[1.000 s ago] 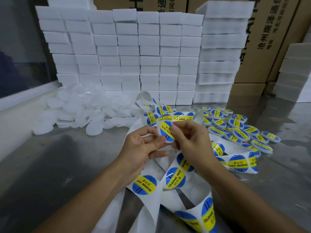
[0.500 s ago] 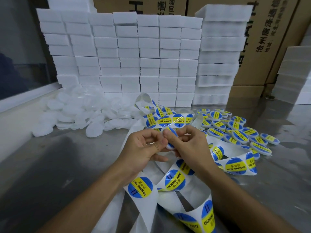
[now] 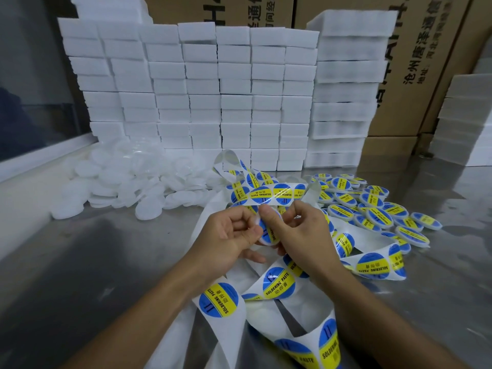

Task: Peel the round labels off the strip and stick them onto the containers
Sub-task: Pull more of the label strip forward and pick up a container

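1. At frame centre, the left hand (image 3: 226,241) and right hand (image 3: 298,233) together pinch 1 round container (image 3: 267,233) between them.
2. Its blue-yellow label (image 3: 269,233) faces the camera, the yellow band running steeply, upper left to lower right.
3. The label strip (image 3: 277,284) loops below and above the hands.
4. Labelled containers (image 3: 372,209) lie right; plain white containers (image 3: 127,182) upper left, on the metal table (image 3: 80,275).

Head view looks forward and down (close) over the table (image 3: 80,275).
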Tool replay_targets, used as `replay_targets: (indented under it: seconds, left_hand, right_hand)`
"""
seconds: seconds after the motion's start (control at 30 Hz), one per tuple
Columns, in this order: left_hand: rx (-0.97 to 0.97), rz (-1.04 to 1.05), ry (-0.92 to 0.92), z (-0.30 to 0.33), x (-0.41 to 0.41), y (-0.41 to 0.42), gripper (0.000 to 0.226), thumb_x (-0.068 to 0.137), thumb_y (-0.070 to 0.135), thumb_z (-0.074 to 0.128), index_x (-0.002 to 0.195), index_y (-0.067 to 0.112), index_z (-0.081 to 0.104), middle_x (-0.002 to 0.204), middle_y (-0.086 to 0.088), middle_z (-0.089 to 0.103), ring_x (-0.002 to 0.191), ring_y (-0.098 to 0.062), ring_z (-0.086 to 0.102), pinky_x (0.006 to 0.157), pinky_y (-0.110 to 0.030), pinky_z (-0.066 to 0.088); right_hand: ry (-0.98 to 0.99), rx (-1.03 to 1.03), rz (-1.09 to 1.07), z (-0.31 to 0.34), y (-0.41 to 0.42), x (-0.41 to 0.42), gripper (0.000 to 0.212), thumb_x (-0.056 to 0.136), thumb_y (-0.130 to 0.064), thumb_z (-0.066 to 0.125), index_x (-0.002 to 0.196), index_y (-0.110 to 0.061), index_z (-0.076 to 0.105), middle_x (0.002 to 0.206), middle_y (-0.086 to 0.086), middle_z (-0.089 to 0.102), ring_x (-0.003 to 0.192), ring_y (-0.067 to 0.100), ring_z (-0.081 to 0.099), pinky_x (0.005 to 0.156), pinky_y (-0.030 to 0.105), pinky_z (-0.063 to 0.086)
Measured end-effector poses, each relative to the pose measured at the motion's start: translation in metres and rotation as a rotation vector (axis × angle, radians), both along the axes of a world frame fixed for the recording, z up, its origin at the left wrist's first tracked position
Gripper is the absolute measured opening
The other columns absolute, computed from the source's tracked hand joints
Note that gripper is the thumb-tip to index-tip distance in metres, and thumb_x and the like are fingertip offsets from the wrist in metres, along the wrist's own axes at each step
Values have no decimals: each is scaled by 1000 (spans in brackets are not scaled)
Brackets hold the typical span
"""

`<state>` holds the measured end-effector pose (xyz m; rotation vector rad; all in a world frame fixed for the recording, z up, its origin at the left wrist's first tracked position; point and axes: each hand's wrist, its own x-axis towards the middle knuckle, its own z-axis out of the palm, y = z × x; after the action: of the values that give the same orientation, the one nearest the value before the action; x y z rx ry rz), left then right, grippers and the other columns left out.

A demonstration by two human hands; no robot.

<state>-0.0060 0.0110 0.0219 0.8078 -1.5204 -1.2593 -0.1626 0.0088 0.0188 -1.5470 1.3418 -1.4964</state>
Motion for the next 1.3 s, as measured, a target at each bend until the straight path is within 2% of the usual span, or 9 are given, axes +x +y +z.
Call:
replay_targets:
  seconds: [0.17, 0.37, 0.53, 0.77, 0.9, 0.97, 1.07, 1.2, 1.3]
  left_hand:
    - [-9, 6, 17, 3, 1, 0, 9, 92, 1, 57, 83, 1, 55, 85, -10, 72, 76, -17, 68, 61, -32, 58]
    - [21, 100, 114, 3, 4, -3, 8, 92, 3, 57, 84, 1, 55, 83, -14, 71, 75, -21, 69, 58, -31, 57]
    - [52, 178, 128, 2, 9, -8, 20, 93, 12, 58, 75, 18, 63, 86, -10, 74, 70, -23, 69, 55, -31, 56]
    - [25, 188, 100, 1, 9, -10, 9, 93, 6, 57, 87, 9, 63, 75, -9, 73, 61, -18, 66, 49, -27, 53]
    - [12, 127, 48, 0, 1, -5, 8, 91, 6, 59, 84, 8, 62, 61, -12, 65, 48, -20, 60, 49, -29, 52]
    - [22, 140, 50, -2, -3, -4, 4, 92, 6, 59, 89, 5, 61, 58, -14, 62, 45, -20, 58, 48, -28, 52]
    - [34, 210, 68, -2, 0, -6, 5, 92, 7, 60, 91, 2, 60, 56, -10, 61, 43, -19, 57, 46, -28, 51]
    - [28, 273, 93, 0, 6, -10, 7, 90, 10, 64, 84, 7, 64, 60, -9, 63, 44, -17, 54, 44, -28, 48]
    - [26, 255, 56, 0, 5, -9, 8, 87, 14, 67, 81, 10, 67, 64, -13, 66, 45, -17, 54, 45, -27, 48]
  right_hand:
    - [-35, -27, 36, 0, -4, -5, 44, 92, -39, 62, 70, -4, 48, 52, 10, 64, 39, 17, 59, 38, 20, 43]
    - [-60, -65, 180, -2, -6, -4, 5, 95, -16, 62, 96, -11, 62, 59, 5, 69, 52, 14, 66, 49, 17, 47]
    - [38, -120, 264, -1, -4, -2, 39, 82, -10, 77, 117, -22, 65, 73, 6, 71, 64, 17, 68, 58, 20, 52]
    - [-80, -63, 275, 6, 0, -2, 11, 87, -18, 71, 93, -10, 66, 66, 13, 71, 55, 22, 69, 47, 25, 50]
    - [-106, -117, 136, 9, -2, -7, 33, 90, -28, 67, 81, 4, 66, 65, 27, 63, 40, 18, 56, 40, 23, 45]
    - [-96, -125, 111, 8, -3, -9, 29, 90, -27, 67, 83, 0, 69, 69, 27, 65, 41, 19, 57, 41, 24, 46]
    - [-16, -172, 95, 4, -1, -3, 12, 88, -23, 71, 97, -17, 72, 81, 7, 69, 53, 18, 62, 49, 23, 49]
    - [310, -345, 83, -1, 0, 1, 57, 73, -29, 85, 126, -23, 63, 116, -6, 57, 91, 5, 60, 63, 11, 46]
    - [439, -420, 95, 1, 0, -4, 61, 72, -32, 86, 126, -16, 64, 115, -4, 61, 102, 2, 58, 74, 6, 43]
